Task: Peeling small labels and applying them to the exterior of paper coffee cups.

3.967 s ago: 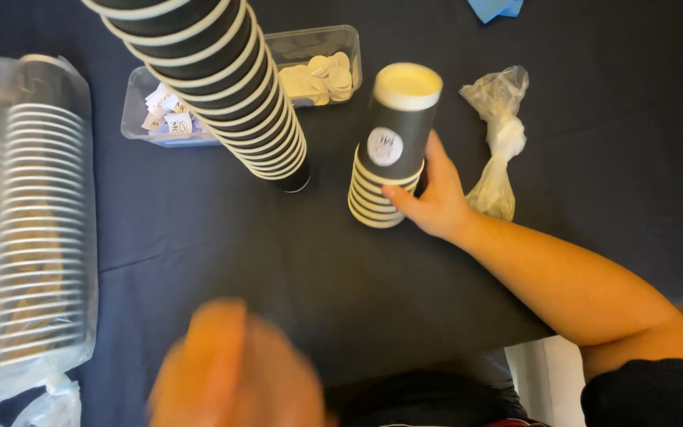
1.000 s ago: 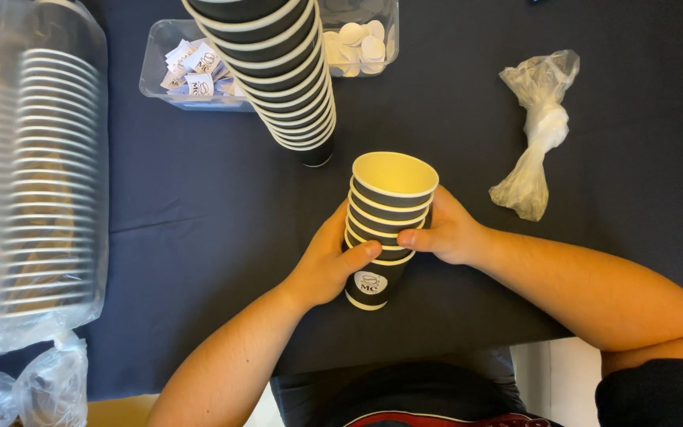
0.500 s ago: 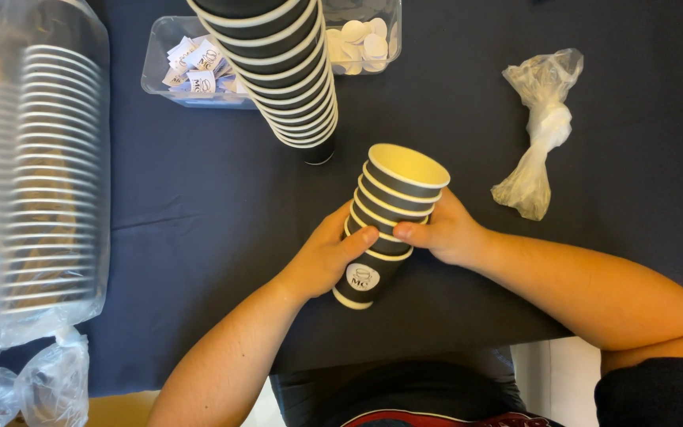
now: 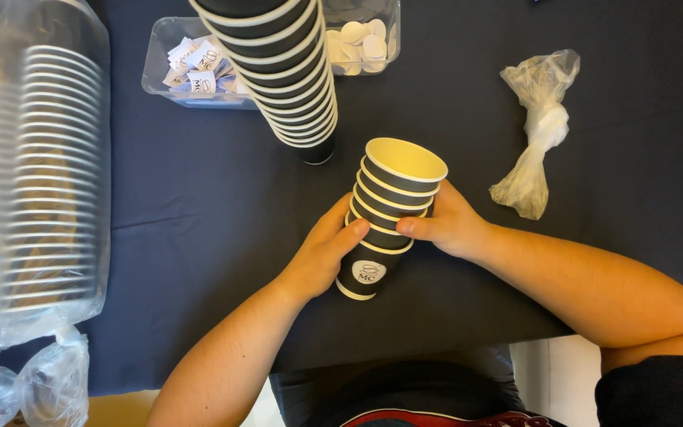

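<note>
Short nested stack of black paper cups with cream rims (image 4: 385,217) now tipped further toward 1 o'clock, base lifted off dark desk (image 4: 199,205) at centre. Left hand (image 4: 322,257) fingers clenched low, right hand (image 4: 448,225) fingers gripping upper cups. Tall cup stack (image 4: 286,75) at 12 o'clock unchanged.

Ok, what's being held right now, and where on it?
Both hands, left hand and right hand, grip the short stack of nested cups around its middle, tilted.

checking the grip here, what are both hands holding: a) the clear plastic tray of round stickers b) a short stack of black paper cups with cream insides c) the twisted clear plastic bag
b: the left hand and right hand clasp the short stack of black paper cups with cream insides from either side; the bag and tray lie untouched.
</note>
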